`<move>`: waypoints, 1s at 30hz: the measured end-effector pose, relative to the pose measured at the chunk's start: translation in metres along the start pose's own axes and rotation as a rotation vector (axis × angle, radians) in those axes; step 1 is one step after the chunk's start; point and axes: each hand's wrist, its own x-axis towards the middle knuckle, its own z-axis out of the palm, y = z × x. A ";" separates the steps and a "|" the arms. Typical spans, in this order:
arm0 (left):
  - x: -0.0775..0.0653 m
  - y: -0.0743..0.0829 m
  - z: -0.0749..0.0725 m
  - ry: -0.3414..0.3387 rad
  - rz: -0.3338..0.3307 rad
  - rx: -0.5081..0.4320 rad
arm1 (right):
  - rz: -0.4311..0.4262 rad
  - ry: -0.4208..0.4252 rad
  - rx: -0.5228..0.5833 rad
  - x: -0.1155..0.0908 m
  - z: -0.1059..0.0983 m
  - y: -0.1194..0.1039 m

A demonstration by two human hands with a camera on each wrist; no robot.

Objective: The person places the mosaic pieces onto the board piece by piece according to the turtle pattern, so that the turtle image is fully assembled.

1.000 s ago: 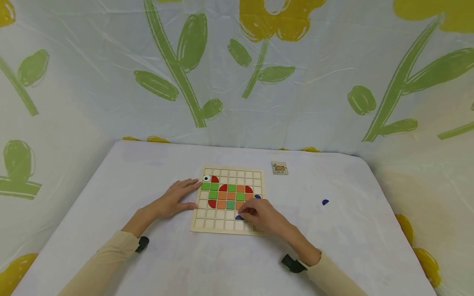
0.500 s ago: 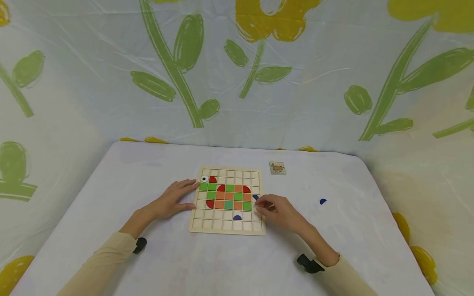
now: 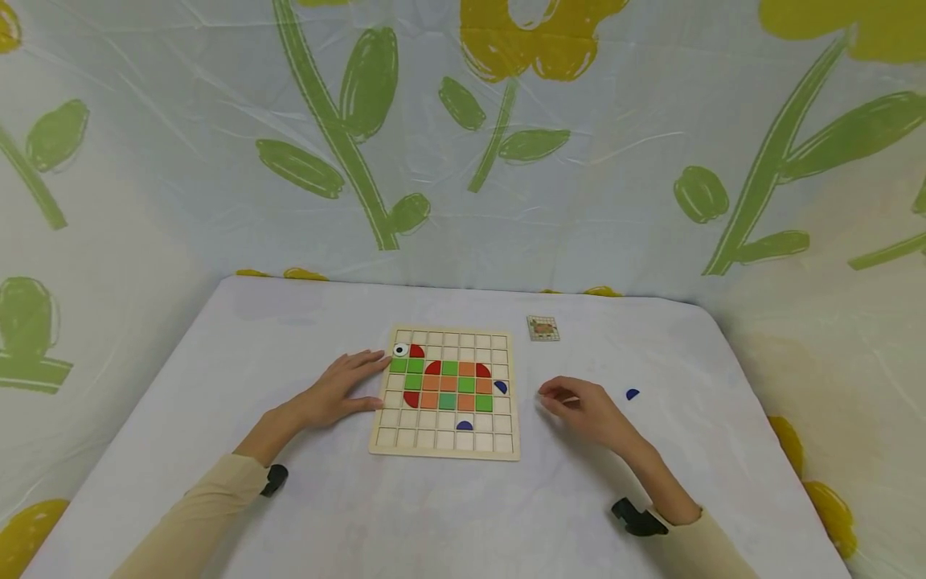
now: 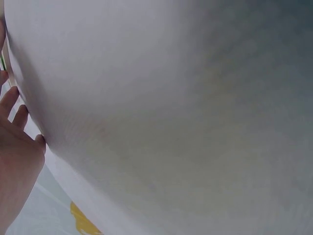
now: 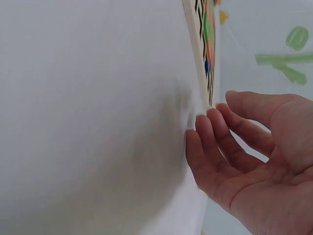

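Note:
A wooden grid board (image 3: 383, 439) lies on the table, with green, orange and red pieces and a round eye piece (image 3: 400, 350) set in its cells. One blue half-round piece (image 3: 465, 425) sits in a lower cell and another blue piece (image 3: 501, 388) near the right edge. My left hand (image 3: 334, 392) rests with spread fingers at the board's left edge. To the right of the board, my right hand (image 3: 587, 410) hovers over the table, fingers loosely bent and holding nothing, as the right wrist view also shows. Beyond it lies a loose blue half-round piece (image 3: 633, 394).
A small square picture card (image 3: 543, 328) lies behind the board to the right. The white-covered table (image 3: 318, 515) meets a flower-printed cloth wall (image 3: 608, 201) at its back and sides.
My right hand has drawn back from the board to the right, uncovering the blue pieces in the lower and right-edge cells. My left hand has stayed at the board's left edge.

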 end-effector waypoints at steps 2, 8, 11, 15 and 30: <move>0.000 0.000 0.000 0.002 -0.001 0.002 | 0.005 0.018 -0.007 -0.002 -0.005 0.006; 0.000 -0.001 0.001 -0.003 -0.007 0.006 | 0.015 0.068 -0.013 -0.009 -0.021 0.020; 0.000 -0.002 0.001 0.002 0.005 0.009 | 0.013 0.093 -0.020 -0.013 -0.029 0.027; 0.001 -0.002 0.001 0.004 0.008 0.003 | 0.019 0.139 -0.051 -0.018 -0.040 0.036; -0.001 -0.001 0.002 0.015 0.009 0.015 | 0.091 0.240 -0.127 -0.039 -0.072 0.066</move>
